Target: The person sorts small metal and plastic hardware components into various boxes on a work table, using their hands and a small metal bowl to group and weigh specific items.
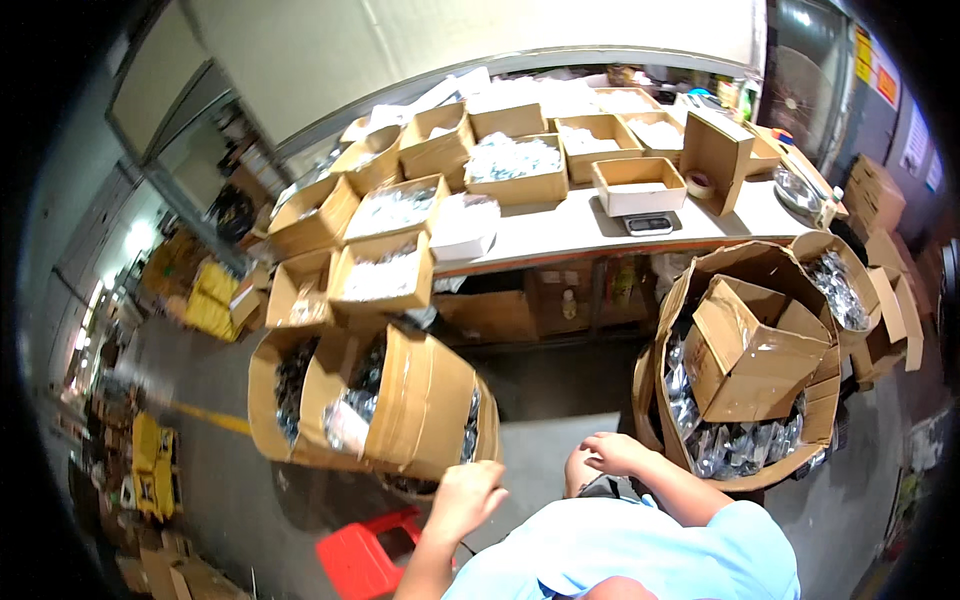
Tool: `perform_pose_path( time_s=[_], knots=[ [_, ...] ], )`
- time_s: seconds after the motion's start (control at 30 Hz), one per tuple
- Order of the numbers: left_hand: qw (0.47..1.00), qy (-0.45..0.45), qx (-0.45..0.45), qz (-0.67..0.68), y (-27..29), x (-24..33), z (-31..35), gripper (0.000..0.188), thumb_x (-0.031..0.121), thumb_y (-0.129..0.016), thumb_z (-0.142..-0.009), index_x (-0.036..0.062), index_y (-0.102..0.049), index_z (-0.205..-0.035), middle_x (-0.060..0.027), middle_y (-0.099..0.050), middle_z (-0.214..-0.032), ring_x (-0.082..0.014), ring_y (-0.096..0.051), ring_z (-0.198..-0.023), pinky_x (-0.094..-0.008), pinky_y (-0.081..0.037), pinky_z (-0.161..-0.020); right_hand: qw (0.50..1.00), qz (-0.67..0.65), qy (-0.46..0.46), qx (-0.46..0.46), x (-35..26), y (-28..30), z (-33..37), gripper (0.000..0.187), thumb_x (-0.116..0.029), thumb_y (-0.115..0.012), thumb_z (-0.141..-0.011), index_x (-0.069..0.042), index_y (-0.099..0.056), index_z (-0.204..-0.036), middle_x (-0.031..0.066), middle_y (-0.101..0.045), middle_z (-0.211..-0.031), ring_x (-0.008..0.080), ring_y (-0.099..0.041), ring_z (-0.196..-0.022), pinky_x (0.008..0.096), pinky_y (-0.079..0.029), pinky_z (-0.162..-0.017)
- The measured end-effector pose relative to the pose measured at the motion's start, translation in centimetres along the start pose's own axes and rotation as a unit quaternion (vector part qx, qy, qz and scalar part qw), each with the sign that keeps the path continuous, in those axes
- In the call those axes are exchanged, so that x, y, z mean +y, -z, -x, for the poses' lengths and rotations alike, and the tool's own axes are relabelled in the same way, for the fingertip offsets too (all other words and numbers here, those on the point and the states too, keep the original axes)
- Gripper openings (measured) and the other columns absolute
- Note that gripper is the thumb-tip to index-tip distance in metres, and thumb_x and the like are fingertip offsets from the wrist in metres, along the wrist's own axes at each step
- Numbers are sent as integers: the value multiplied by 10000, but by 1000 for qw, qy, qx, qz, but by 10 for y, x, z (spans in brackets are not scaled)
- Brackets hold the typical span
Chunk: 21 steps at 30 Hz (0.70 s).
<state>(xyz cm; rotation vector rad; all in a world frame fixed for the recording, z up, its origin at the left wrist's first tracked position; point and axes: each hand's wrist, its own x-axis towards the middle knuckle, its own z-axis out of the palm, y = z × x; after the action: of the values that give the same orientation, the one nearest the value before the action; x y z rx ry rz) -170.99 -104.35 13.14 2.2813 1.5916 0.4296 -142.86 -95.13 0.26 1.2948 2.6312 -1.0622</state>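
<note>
My left hand (467,499) is loosely curled, with its thumb sticking out and nothing visible in it. It hovers at the near right edge of a big cardboard carton (428,405) that holds clear-wrapped dark pieces. My right hand (613,455) is held in front of my body above my knee, fingers loosely bent and apart, empty. To its right stands another large carton (655,375). Inside lie plastic-bagged pieces (745,447), and a smaller open box (722,355) rests on top of them.
A white-topped table (560,225) bears several open boxes of small wrapped parts, a small scale (648,224), a tape roll (698,184) and a metal bowl (795,190). A red stool (360,560) stands at lower left. Another carton (868,310) sits at far right.
</note>
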Motion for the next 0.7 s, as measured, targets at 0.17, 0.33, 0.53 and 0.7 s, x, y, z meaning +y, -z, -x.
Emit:
perform_pose_path(
  time_s=[0.17,0.33,0.53,0.7],
  knots=[
    [984,-97,-133,61,-23,-49,-139,340,238,-572,-841,14,-549,-1097,-168,-582,-1090,-326,-540,-1026,-398,-410,-906,988,-32,-92,120,71,86,-48,303,-254,-613,-775,-90,-606,-1030,166,-588,-966,335,-569,-953,411,-474,-825],
    [981,-122,-140,53,-16,-78,-275,350,234,-568,-850,23,-538,-1127,-160,-562,-1137,-327,-522,-1060,-399,-410,-911,972,-42,-82,217,108,187,-140,269,-232,-611,-786,-72,-604,-1002,153,-588,-960,331,-567,-945,407,-470,-822],
    [988,-111,-73,75,6,-129,-389,358,240,-603,-814,33,-561,-1103,-137,-590,-1105,-306,-553,-1026,-389,-433,-883,963,13,-41,266,155,310,-235,245,-215,-606,-793,-71,-601,-992,153,-583,-946,332,-557,-945,404,-460,-826],
    [992,-90,-54,76,21,-192,-464,341,214,-633,-796,11,-577,-1065,-161,-591,-1079,-331,-542,-1019,-385,-432,-890,925,39,-159,342,213,409,-281,225,-196,-599,-789,-78,-607,-981,156,-589,-981,330,-562,-942,409,-457,-820]
  ],
)
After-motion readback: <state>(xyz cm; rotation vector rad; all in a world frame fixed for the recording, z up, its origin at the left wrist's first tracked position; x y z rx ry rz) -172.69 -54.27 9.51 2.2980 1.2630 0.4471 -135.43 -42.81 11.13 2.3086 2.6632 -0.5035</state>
